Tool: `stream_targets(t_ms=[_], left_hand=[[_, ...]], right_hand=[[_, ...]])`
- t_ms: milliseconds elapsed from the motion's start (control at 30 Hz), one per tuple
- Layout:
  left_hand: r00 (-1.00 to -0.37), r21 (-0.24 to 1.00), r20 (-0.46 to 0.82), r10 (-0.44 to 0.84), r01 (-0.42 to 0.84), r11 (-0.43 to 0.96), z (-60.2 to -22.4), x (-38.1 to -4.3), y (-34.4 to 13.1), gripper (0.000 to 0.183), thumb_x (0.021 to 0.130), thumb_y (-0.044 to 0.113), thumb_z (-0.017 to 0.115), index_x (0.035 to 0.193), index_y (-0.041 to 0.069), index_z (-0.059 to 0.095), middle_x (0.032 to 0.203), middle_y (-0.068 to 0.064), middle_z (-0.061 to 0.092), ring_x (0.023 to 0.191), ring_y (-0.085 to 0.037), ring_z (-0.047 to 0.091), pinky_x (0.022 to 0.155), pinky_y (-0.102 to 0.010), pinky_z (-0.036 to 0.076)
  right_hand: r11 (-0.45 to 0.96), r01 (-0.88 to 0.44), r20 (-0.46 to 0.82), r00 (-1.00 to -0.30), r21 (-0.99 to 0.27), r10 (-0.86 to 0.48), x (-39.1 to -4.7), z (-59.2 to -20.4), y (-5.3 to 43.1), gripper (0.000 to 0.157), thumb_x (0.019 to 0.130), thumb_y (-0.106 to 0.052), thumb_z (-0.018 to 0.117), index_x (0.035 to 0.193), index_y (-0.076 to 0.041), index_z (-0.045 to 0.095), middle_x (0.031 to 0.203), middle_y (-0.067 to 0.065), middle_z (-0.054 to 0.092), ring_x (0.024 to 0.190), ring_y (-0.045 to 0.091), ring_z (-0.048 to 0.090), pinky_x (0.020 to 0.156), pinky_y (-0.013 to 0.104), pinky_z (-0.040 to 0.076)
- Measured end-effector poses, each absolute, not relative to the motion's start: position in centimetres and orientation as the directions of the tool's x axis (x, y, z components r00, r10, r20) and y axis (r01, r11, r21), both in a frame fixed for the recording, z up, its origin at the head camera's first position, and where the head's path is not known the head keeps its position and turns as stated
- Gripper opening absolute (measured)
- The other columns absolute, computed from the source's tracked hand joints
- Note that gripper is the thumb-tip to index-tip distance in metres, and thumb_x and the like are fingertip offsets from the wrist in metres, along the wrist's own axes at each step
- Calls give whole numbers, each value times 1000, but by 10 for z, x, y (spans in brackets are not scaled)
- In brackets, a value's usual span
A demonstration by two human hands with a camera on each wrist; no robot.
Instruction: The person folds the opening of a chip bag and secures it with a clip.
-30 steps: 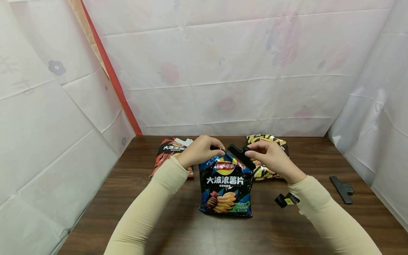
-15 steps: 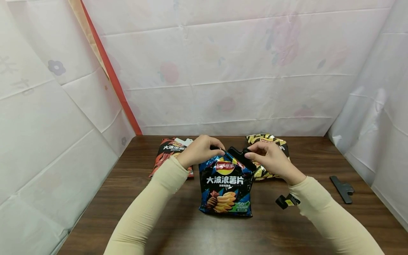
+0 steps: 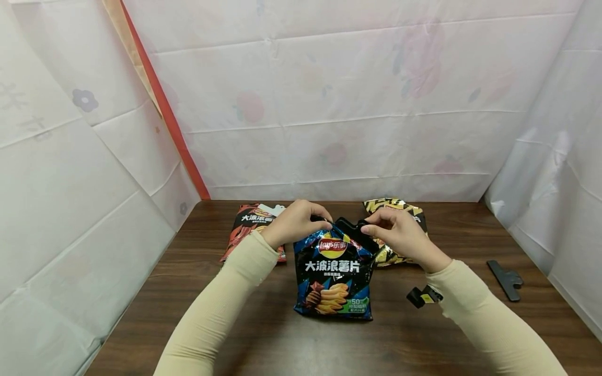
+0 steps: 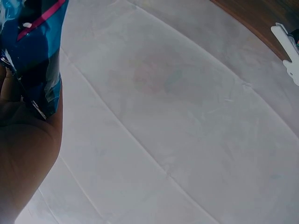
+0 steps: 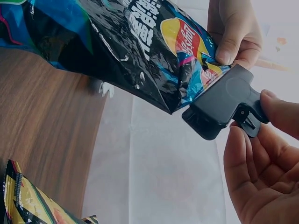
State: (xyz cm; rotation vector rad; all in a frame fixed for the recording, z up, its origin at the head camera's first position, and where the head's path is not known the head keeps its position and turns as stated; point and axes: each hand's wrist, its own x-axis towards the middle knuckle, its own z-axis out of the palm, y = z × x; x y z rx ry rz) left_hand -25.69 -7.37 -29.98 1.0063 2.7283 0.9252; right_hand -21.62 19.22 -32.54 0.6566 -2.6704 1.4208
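The left hand [image 3: 296, 224] pinches the Lay's chip bag [image 3: 333, 284] up top; the right hand [image 3: 402, 236] (thumb opposite fingers) grips a black bag clip [image 5: 222, 101] there

On my feed I count 1 blue bag [image 3: 332, 279], 1 red bag [image 3: 245, 225], 1 yellow bag [image 3: 389, 256]: 3 tot. Then 1 held blk clip [image 5: 219, 102], 1 loose blk clip [image 3: 505, 281], 1 wht clip [image 3: 271, 210]: 3 tot. L hand [image 3: 296, 223] + R hand [image 3: 398, 233], i.e. 2. L sleeve [image 3: 213, 308] + R sleeve [image 3: 491, 316], 2. Table [image 3: 338, 347], 1.
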Motion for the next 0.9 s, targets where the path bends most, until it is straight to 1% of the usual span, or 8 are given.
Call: stream_targets(t_ms=[133, 267, 500, 700, 833, 900], left_hand=[[-781, 569, 118, 613, 559, 602, -300, -257, -73, 14, 94, 22, 68, 103, 15, 76, 99, -1, 75, 51, -9, 46, 61, -24, 43], [-779, 566, 119, 615, 562, 603, -299, -257, -73, 14, 94, 22, 68, 103, 16, 76, 100, 0, 75, 54, -9, 52, 63, -25, 45], [-776, 564, 121, 619, 567, 600, -299, -257, -73, 14, 94, 22, 67, 103, 15, 76, 100, -1, 75, 52, -9, 49, 63, -25, 44], [-775, 564, 122, 620, 568, 599, -299, -257, -73, 14, 94, 23, 67, 103, 15, 76, 101, -2, 75, 52, -9, 49, 63, -25, 45], [-777, 563, 124, 618, 568, 600, -300, -257, -73, 14, 94, 23, 68, 102, 15, 76, 101, -2, 75, 53, -8, 50, 63, -25, 45], [-778, 561, 126, 616, 568, 602, -300, -257, -73, 14, 94, 23, 68, 102, 15, 76, 100, -2, 75, 52, -7, 48, 62, -24, 44]], right_hand=[[488, -384, 233, -911, -784, -342, -216, -324, 192, 18, 94, -28, 67, 102, -12, 71, 90, 7, 64, 61, 16, 57, 57, 31, 49], [486, -389, 237, -908, -783, -346, -217, -324, 192, 15, 94, -26, 67, 100, -13, 72, 89, 6, 64, 61, 14, 57, 57, 30, 50], [487, -405, 246, -901, -774, -357, -219, -326, 190, 11, 93, -24, 68, 96, -14, 73, 86, 5, 62, 61, 14, 55, 57, 30, 48], [484, -408, 244, -897, -774, -368, -220, -327, 190, 12, 93, -23, 69, 96, -12, 73, 82, 6, 61, 62, 16, 54, 57, 29, 46], [484, -407, 236, -896, -775, -375, -220, -328, 190, 14, 93, -23, 68, 97, -10, 73, 83, 7, 61, 64, 17, 54, 57, 29, 45], [481, -404, 234, -897, -778, -375, -220, -330, 190, 14, 93, -23, 69, 98, -11, 73, 84, 7, 63, 65, 19, 55, 58, 29, 46]])
